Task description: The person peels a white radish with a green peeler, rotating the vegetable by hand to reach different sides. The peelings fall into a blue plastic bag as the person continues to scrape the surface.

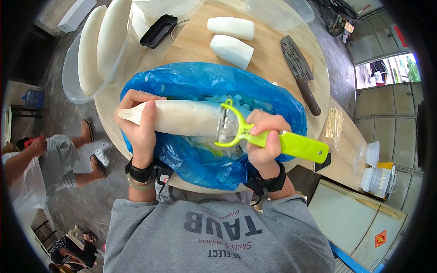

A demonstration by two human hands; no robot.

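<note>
My left hand [141,125] is wrapped round the tapered end of a long white daikon radish [186,117], which lies level across the view. In my right hand [264,136] is a lime-green peeler [302,146], gripped by its handle. Its metal blade [221,122] is at the radish's right part. Below the radish, a blue plastic bag [177,159] lies spread open with pale peelings [236,101] inside. The radish's right end is hidden behind the peeler and my right hand.
Two cut radish pieces [231,28] and a cleaver [298,68] lie on the wooden board [191,50]. Whole radishes [111,41] stand in a clear tub [73,86] at left, near a black tray [159,31]. Seated people [59,159] are at far left.
</note>
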